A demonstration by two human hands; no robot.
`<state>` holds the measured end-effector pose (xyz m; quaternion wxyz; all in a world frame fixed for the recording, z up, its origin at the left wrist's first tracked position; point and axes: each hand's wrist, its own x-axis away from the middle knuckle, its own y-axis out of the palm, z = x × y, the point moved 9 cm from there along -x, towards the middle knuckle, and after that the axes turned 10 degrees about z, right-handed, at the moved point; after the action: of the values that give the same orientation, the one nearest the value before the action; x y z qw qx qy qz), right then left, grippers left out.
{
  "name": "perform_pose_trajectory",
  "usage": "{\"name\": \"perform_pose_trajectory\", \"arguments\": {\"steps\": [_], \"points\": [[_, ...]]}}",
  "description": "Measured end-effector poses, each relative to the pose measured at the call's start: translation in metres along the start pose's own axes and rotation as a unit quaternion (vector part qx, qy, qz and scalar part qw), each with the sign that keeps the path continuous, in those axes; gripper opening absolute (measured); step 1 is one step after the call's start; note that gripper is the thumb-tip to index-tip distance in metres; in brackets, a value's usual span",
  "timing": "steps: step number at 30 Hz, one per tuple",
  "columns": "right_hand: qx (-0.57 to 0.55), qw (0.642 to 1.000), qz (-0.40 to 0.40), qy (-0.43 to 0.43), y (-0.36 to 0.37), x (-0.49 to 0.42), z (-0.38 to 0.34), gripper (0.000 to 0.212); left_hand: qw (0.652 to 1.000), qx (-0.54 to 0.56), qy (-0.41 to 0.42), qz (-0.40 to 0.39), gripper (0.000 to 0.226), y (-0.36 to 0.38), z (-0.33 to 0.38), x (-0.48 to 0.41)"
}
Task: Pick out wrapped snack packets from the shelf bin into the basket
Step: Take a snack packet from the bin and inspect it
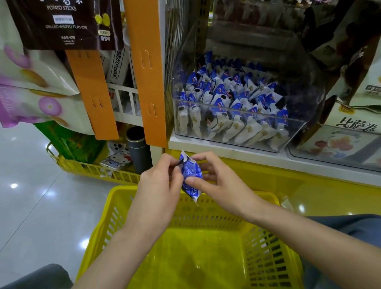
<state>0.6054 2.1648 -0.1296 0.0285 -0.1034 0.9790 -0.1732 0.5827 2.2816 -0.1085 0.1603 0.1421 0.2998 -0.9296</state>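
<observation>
Two hands pinching one blue snack packet, left hand and right hand gripping opposite edges, over yellow basket, clear shelf bin full behind

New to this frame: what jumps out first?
A small blue-and-white wrapped snack packet sits dead centre, pinched between the left hand and right hand. Below it is a bright yellow slotted plastic basket. Upper right, a clear plastic shelf bin is packed with matching packets.

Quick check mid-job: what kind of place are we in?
Most likely a shop's snack aisle: a clear shelf bin full of wrapped packets, hanging snack bags on orange display strips, and a yellow shopping basket in front.
</observation>
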Motion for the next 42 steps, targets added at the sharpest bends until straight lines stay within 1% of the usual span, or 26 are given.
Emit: {"name": "perform_pose_trajectory", "arguments": {"steps": [2,4,7,9,10,11,13,15,16,17,18,19,21,22,24,25,26,29,31,33,35,37,39,42], "points": [[-0.023,1.0,0.009,0.018,-0.002,-0.001,0.003,0.03,1.0,0.017,-0.004,-0.02,0.011,0.005,0.0,0.001],[-0.043,0.999,0.012,0.03,-0.005,-0.003,0.005,0.027,0.999,0.022,-0.005,-0.043,0.023,0.011,0.001,0.004],[-0.066,0.997,0.0,0.038,-0.003,-0.003,0.006,0.025,0.998,0.033,-0.01,-0.046,0.029,0.011,0.001,0.004],[-0.077,0.996,0.0,0.041,-0.002,-0.004,0.006,0.025,0.996,0.065,-0.038,-0.05,0.028,0.012,-0.002,0.003],[-0.066,0.997,0.008,0.035,-0.004,-0.005,0.006,0.027,0.991,0.098,-0.067,-0.059,0.026,0.014,-0.004,0.002],[-0.042,0.999,0.021,0.025,-0.007,-0.006,0.005,0.03,0.982,0.143,-0.104,-0.073,0.023,0.017,-0.006,0.003],[0.038,0.997,0.062,-0.006,-0.015,-0.007,0.002,0.042,0.948,0.239,-0.177,-0.112,0.015,0.026,-0.006,0.008],[0.155,0.981,0.096,-0.068,-0.021,-0.004,-0.004,0.056,0.928,0.279,-0.201,-0.141,0.034,0.034,-0.003,0.012],[0.202,0.968,0.105,-0.102,-0.021,-0.002,-0.009,0.06,0.93,0.276,-0.199,-0.142,0.039,0.036,-0.002,0.013],[0.229,0.959,0.107,-0.13,-0.019,0.001,-0.012,0.062,0.938,0.258,-0.19,-0.13,0.036,0.035,-0.002,0.012],[0.238,0.955,0.101,-0.144,-0.017,0.002,-0.013,0.063,0.948,0.235,-0.181,-0.113,0.028,0.033,-0.004,0.011],[0.231,0.958,0.088,-0.146,-0.015,0.003,-0.013,0.064,0.956,0.211,-0.179,-0.094,0.021,0.031,-0.009,0.008],[0.177,0.977,0.05,-0.107,-0.009,0.002,-0.008,0.061,0.964,0.175,-0.188,-0.075,0.02,0.028,-0.017,0.006],[0.143,0.986,0.036,-0.074,-0.007,0.0,-0.004,0.054,0.964,0.169,-0.192,-0.075,0.022,0.027,-0.019,0.006],[0.064,0.998,0.022,-0.013,-0.009,-0.005,0.002,0.028,0.959,0.182,-0.198,-0.087,0.025,0.028,-0.019,0.004],[0.038,0.999,0.027,0.004,-0.012,-0.008,0.002,0.015,0.957,0.187,-0.199,-0.096,0.026,0.028,-0.019,0.004],[0.031,0.999,0.038,0.006,-0.018,-0.01,0.001,0.008,0.956,0.189,-0.198,-0.103,0.027,0.028,-0.018,0.004],[0.034,0.997,0.062,-0.023,-0.026,-0.009,-0.007,0.009,0.948,0.204,-0.215,-0.113,0.027,0.029,-0.021,0.004],[0.06,0.994,0.069,-0.061,-0.026,-0.005,-0.016,0.009,0.929,0.236,-0.264,-0.108,0.03,0.031,-0.026,0.005],[0.115,0.984,0.082,-0.104,-0.027,-0.001,-0.024,0.011,0.902,0.277,-0.315,-0.103,0.027,0.034,-0.03,0.008],[0.125,0.98,0.096,-0.122,-0.031,-0.001,-0.03,0.012,0.886,0.311,-0.324,-0.117,0.02,0.038,-0.027,0.011],[0.096,0.982,0.113,-0.118,-0.035,-0.001,-0.033,0.009,0.881,0.328,-0.31,-0.143,0.017,0.041,-0.019,0.014],[0.052,0.987,0.127,-0.089,-0.041,-0.003,-0.03,0.01,0.885,0.322,-0.295,-0.159,0.024,0.043,-0.015,0.016],[-0.035,0.994,0.098,-0.042,-0.04,-0.007,-0.025,0.013,0.903,0.3,-0.268,-0.15,0.027,0.038,-0.009,0.013]]}}
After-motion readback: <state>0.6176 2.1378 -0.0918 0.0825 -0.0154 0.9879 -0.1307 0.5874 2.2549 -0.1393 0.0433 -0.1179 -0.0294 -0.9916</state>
